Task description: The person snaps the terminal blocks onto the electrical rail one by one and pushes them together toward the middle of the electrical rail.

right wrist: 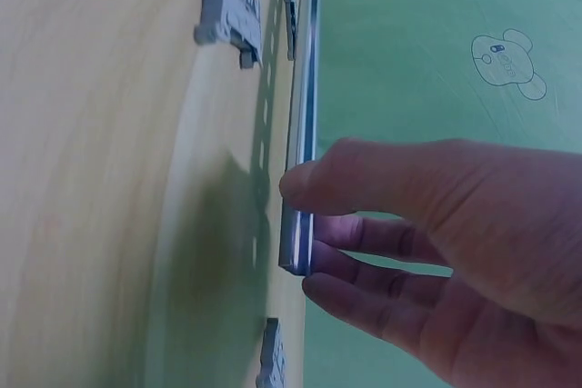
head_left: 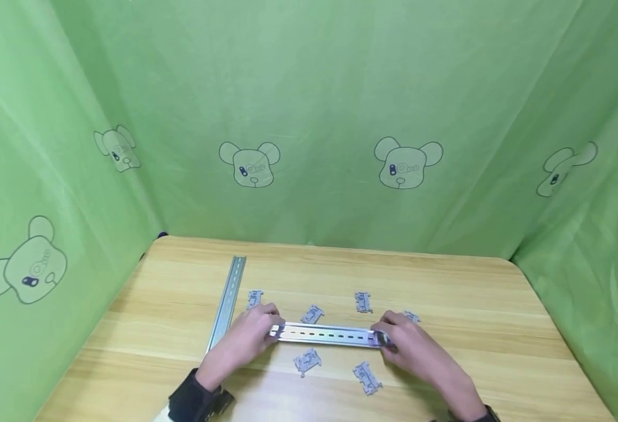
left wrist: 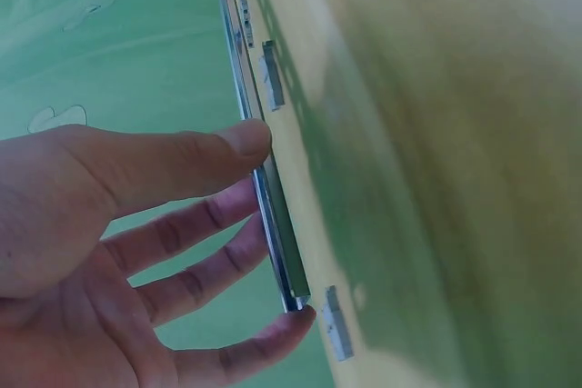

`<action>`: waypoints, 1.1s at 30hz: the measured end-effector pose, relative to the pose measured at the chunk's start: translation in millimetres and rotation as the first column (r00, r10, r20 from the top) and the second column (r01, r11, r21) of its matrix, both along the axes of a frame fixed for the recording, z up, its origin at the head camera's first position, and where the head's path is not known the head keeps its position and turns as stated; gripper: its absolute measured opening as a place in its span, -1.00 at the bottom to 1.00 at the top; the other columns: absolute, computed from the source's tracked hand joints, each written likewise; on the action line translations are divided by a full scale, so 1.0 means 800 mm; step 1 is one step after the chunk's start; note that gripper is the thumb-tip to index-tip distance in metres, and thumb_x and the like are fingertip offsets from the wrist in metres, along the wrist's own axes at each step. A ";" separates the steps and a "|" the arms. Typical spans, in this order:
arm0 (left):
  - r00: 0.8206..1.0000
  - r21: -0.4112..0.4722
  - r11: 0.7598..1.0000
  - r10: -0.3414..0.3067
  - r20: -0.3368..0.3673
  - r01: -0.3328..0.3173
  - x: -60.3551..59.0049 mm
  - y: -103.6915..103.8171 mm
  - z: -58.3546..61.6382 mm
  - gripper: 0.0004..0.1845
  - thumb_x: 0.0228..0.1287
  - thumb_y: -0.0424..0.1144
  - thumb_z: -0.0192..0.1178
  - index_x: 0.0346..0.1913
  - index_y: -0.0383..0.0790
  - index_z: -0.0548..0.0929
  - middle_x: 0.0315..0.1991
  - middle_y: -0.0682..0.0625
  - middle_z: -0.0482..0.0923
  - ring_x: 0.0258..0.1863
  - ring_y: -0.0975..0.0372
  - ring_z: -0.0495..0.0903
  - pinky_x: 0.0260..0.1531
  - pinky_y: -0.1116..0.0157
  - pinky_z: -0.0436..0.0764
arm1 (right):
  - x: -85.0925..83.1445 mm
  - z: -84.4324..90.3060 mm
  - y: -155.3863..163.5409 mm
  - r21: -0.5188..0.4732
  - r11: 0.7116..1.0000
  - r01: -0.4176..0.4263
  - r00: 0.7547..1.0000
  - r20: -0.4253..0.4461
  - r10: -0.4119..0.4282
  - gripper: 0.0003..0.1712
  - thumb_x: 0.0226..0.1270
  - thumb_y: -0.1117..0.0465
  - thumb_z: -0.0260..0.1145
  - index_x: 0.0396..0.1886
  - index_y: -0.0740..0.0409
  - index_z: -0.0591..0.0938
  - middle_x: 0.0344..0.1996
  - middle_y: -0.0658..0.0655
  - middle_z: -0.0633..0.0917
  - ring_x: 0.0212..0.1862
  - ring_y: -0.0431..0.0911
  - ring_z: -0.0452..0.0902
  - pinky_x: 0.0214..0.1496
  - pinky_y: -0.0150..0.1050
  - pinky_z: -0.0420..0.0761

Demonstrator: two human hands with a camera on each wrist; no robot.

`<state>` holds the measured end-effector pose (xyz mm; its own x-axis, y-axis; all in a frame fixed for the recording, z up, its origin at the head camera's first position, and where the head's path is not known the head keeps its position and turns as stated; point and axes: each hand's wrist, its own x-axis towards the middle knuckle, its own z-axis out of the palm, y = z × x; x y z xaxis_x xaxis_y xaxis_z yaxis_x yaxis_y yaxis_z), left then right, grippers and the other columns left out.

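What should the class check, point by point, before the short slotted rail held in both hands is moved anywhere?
1. Left hand pinches one end of the short slotted silver metal rail: ok.
2. Right hand pinches the other end: ok.
3. Rail level between both hands: ok.
4. Rail lifted off the light wooden table: cannot tell.
5. Small grey plastic clips lie close on both sides of the rail: not ok.
6. Long silver metal rail lies apart, at the left: ok.

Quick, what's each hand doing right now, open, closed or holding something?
Left hand: pinches the left end of the short metal rail.
Right hand: pinches the rail's right end.
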<state>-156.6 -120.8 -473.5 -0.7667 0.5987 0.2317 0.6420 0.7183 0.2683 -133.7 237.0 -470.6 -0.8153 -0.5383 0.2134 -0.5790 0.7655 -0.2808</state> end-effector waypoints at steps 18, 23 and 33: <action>0.998 -0.003 1.000 0.016 0.054 -0.015 0.004 0.002 -0.008 -0.72 0.01 -0.40 0.56 -0.17 -0.14 0.80 -0.17 -0.02 0.70 -0.19 0.12 0.67 -0.14 0.22 0.75 | 0.003 -0.003 0.000 -0.037 0.999 0.007 0.990 0.138 -0.002 -0.60 0.04 0.43 0.54 -0.04 0.22 0.76 -0.21 0.00 0.64 -0.24 -0.20 0.56 -0.22 -0.39 0.70; 0.999 -0.029 0.999 0.023 0.043 -0.022 0.004 0.004 -0.010 -0.73 0.02 -0.39 0.55 -0.18 -0.13 0.80 -0.17 -0.01 0.70 -0.19 0.12 0.69 -0.15 0.22 0.75 | 0.005 -0.004 0.000 -0.042 0.999 0.006 0.989 0.148 0.000 -0.60 0.04 0.45 0.52 -0.05 0.23 0.76 -0.22 0.02 0.64 -0.26 -0.19 0.56 -0.24 -0.41 0.70; 0.998 -0.050 0.998 0.047 0.048 -0.045 0.005 0.004 -0.009 -0.76 0.06 -0.39 0.52 -0.19 -0.12 0.79 -0.15 -0.03 0.70 -0.18 0.09 0.68 -0.22 0.24 0.76 | 0.005 -0.005 0.001 -0.043 0.999 0.027 0.988 0.154 -0.020 -0.59 0.06 0.45 0.51 -0.03 0.22 0.75 -0.18 0.04 0.65 -0.20 -0.14 0.59 -0.16 -0.38 0.72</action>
<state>-152.4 -117.2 -480.3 -0.8033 0.5724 0.1644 0.5950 0.7598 0.2620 -130.0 237.5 -474.9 -0.8526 -0.5113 0.1083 -0.5083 0.7629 -0.3996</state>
